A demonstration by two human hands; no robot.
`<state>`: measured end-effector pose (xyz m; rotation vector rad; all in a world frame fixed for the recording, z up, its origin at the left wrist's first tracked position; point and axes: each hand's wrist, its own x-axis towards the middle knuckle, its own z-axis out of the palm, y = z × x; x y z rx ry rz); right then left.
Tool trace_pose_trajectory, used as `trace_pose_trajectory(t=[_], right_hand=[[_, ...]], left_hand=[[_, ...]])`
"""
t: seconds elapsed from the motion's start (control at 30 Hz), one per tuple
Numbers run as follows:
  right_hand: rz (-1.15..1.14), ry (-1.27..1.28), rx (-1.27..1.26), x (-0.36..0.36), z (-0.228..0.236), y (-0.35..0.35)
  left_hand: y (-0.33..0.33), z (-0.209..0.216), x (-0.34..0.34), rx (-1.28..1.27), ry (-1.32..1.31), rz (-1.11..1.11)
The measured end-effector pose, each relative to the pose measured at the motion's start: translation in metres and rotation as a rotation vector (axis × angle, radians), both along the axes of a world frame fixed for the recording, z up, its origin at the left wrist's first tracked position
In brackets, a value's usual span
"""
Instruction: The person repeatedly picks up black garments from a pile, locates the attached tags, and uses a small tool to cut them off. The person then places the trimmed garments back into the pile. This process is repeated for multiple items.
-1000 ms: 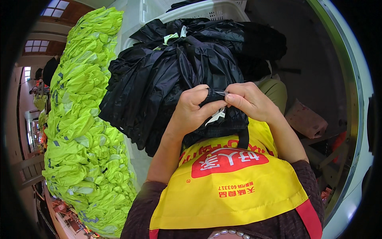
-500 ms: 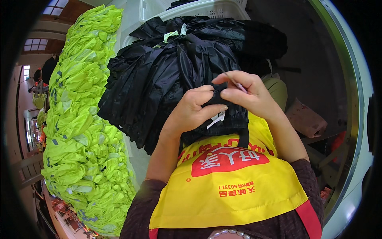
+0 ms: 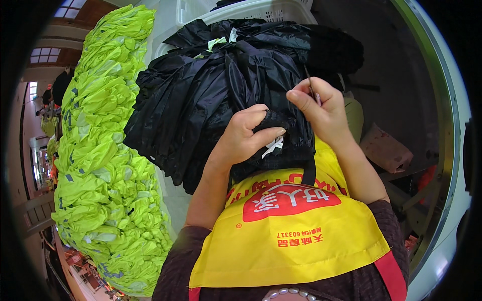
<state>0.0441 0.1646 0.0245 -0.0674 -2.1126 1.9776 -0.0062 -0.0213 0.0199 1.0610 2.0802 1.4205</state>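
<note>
A heap of shiny black garments (image 3: 201,100) lies in front of me, with white labels showing among its folds. My left hand (image 3: 246,134) pinches the near part of this black cloth between thumb and curled fingers. A small white label (image 3: 272,146) sticks out just below the left thumb. To the right, my right hand (image 3: 324,108) is closed on a thin pointed metal tool (image 3: 313,90), its tip pointing up and away. Whether it is snips or tweezers I cannot make out. The tool is held above the right side of the cloth, apart from the left hand.
A long pile of neon yellow-green garments (image 3: 105,160) runs along the left. Behind the black heap stands a white perforated plastic basket (image 3: 281,12). My yellow apron (image 3: 286,251) covers my front. On the right are a pinkish bag (image 3: 386,148) and a curved metal edge (image 3: 447,115).
My right hand has moved right and slightly up, away from the left hand, and the tool now points more upward. The left hand stays nearly in place on the black cloth.
</note>
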Motion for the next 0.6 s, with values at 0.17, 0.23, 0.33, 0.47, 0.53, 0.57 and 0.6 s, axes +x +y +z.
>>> trace_pose_trajectory(t=[0.17,0.23,0.33,0.47,0.53,0.57,0.6], right_hand=[[0.295,-0.063,0.027,0.000,-0.006,0.024],[0.322,0.041,0.101,0.002,-0.015,0.020],[0.493,-0.020,0.255,0.000,-0.018,0.021],[0.607,0.001,0.327,-0.008,-0.020,0.024],[0.649,0.052,0.368,-0.011,-0.018,0.024],[0.639,0.080,0.366,-0.012,-0.017,0.023],[0.631,0.106,0.368,-0.012,-0.017,0.022]], left_hand=[[0.002,0.005,0.001,0.084,-0.180,0.009],[0.000,0.005,0.000,0.105,-0.242,-0.009],[-0.003,-0.002,-0.003,0.144,-0.311,-0.031],[-0.005,-0.004,-0.003,0.180,-0.397,-0.041],[-0.004,-0.003,-0.004,0.179,-0.396,-0.057],[-0.004,-0.001,-0.004,0.173,-0.385,-0.067],[-0.004,-0.001,-0.004,0.172,-0.375,-0.077]])
